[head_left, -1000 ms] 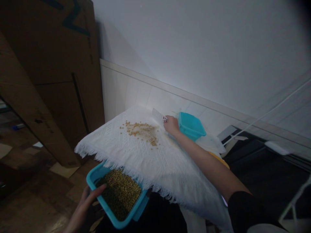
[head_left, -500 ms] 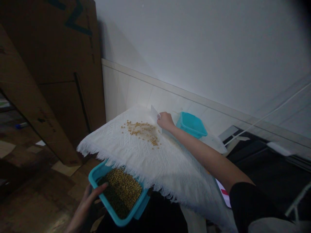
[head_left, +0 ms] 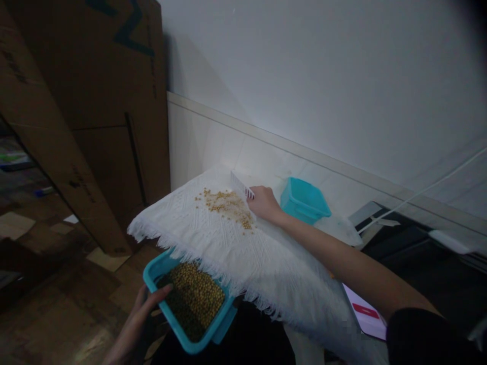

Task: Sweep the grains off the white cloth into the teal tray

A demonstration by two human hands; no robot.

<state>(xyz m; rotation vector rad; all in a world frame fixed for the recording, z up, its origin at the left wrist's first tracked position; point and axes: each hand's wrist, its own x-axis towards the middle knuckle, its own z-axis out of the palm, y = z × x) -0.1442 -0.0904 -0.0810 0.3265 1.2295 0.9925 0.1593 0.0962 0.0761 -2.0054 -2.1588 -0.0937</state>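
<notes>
My left hand [head_left: 152, 304] grips the left rim of a blue plastic container [head_left: 222, 324], thumb over the edge. Inside it lie yellow soybeans [head_left: 203, 291] beside small dark green beans [head_left: 182, 309]. The container is held just under the fringed edge of a white cloth [head_left: 182, 213]. Loose soybeans [head_left: 224, 203] are spread on that cloth. My right hand [head_left: 264, 203] is closed around a thin white striped piece [head_left: 240, 183], like a card or a comb; its exact kind is unclear. That piece stands on edge on the cloth, just behind the loose beans.
Another blue container [head_left: 306, 200] stands to the right of my right hand, near the wall. Large cardboard boxes [head_left: 102, 152] rise at the left. Under my right forearm lies a white-and-red flat object [head_left: 365, 310]. Dark equipment [head_left: 411, 253] is at the right.
My right hand has come slightly nearer along the cloth, and the striped piece is turned more toward the loose beans. The left hand keeps its hold on the container. The view has shifted a little.
</notes>
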